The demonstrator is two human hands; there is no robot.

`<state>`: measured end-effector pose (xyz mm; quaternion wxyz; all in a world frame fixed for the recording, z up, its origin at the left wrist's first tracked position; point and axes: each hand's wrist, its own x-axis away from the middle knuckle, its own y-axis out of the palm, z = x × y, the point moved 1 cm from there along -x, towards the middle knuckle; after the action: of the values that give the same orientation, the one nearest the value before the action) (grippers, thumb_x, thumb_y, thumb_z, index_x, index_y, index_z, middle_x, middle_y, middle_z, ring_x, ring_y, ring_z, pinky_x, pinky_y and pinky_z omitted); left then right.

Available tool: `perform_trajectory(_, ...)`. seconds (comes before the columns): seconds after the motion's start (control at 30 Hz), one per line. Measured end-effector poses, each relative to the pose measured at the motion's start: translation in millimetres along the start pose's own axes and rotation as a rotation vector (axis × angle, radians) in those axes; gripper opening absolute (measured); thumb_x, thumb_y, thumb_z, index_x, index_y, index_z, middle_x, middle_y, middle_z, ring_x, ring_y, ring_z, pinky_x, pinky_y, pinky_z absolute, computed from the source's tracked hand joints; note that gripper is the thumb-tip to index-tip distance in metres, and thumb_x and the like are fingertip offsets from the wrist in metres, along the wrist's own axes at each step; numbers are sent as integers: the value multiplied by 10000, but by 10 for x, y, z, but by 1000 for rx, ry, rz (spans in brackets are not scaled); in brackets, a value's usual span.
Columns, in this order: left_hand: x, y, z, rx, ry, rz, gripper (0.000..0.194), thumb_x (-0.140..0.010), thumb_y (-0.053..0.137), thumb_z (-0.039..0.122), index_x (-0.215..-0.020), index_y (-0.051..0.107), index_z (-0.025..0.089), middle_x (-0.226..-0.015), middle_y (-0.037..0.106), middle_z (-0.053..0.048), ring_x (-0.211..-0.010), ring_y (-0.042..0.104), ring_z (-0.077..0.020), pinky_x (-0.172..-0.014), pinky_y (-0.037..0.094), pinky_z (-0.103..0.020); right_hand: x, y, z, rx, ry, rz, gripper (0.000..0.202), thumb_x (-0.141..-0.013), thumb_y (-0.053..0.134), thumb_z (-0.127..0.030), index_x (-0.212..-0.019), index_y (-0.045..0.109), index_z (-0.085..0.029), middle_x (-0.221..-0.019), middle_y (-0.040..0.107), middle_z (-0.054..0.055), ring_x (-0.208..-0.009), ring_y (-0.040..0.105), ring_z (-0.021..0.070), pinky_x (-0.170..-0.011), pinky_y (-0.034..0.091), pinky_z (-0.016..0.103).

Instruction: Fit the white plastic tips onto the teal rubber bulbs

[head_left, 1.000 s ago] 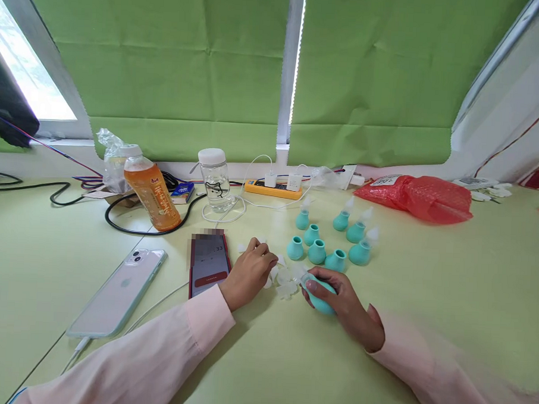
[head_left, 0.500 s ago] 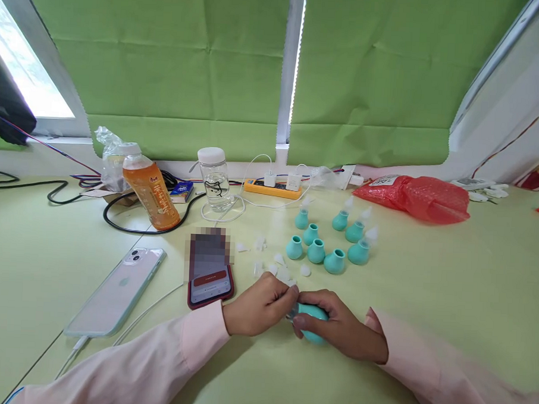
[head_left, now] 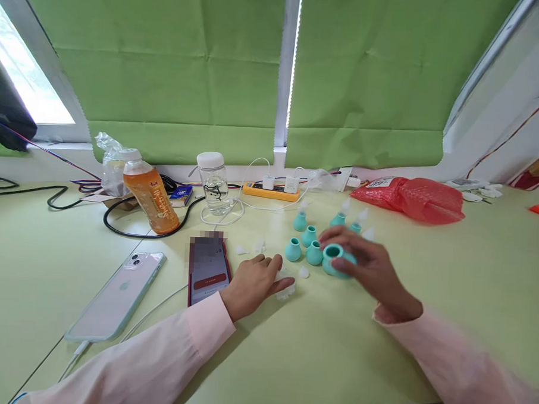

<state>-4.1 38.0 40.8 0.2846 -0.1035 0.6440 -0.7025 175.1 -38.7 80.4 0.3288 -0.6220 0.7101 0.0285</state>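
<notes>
My right hand (head_left: pixel 374 269) is closed around a teal rubber bulb (head_left: pixel 325 267), its open mouth tilted toward me. It is at the right end of a cluster of open-mouthed teal bulbs (head_left: pixel 293 250). Behind and around its fingers are teal bulbs with clear pointed nozzles (head_left: pixel 339 219), partly hidden by the hand. My left hand (head_left: pixel 254 285) is low over the table with thumb and forefinger apart. Small clear plastic pieces (head_left: pixel 286 292) lie under and beside its fingers, and a whitish piece (head_left: pixel 304 272) is to their right.
A dark-red-cased phone (head_left: pixel 209 277) is left of my left hand, with a pale phone (head_left: pixel 118 293) on a cable farther left. Behind stand an orange drink bottle (head_left: pixel 151 200), a clear jar (head_left: pixel 214 187) and a power strip (head_left: pixel 252 190). A red bubble-wrap bag (head_left: pixel 412 199) is at back right.
My hands have parted. The right has moved up and right to the bulb cluster, with an open-mouthed bulb in it. The left has loosened its pinch, above the clear pieces.
</notes>
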Motion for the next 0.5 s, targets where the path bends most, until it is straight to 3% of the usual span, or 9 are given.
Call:
perform_trajectory(0.07,-4,55,-10,-156,41,-41,347,-810,352,453,-864,472,132,-735,557,-63,-688,528,-201,-538,406,-278,-138,-169,41,164,-9,92,179,-659,606,-374,-786,610,-248,-876,504,25,-817,497,166,-707,411,286)
perform_trajectory(0.13,-6,100,-18,-211,77,-58,320,-804,382,433,-890,475,139,-801,556,-66,-734,532,-205,-568,431,-291,-252,-301,113,356,20,93,235,-643,610,-402,-815,621,-242,-822,516,25,-724,498,154,-621,410,274)
perform_trajectory(0.33,-2,174,-37,-265,167,-42,254,-830,388,319,-997,475,148,-875,530,-79,-811,510,-210,-620,454,-310,-437,-431,430,906,72,-81,269,-710,521,-399,-754,624,-155,-719,587,58,-646,525,170,-598,389,277)
perform_trajectory(0.5,2,226,-43,-305,212,41,312,-867,289,262,-1118,411,122,-879,514,-106,-817,486,-218,-631,441,-327,-451,-391,659,1166,212,-276,261,-755,443,-312,-867,584,-124,-781,602,99,-778,538,218,-634,376,276)
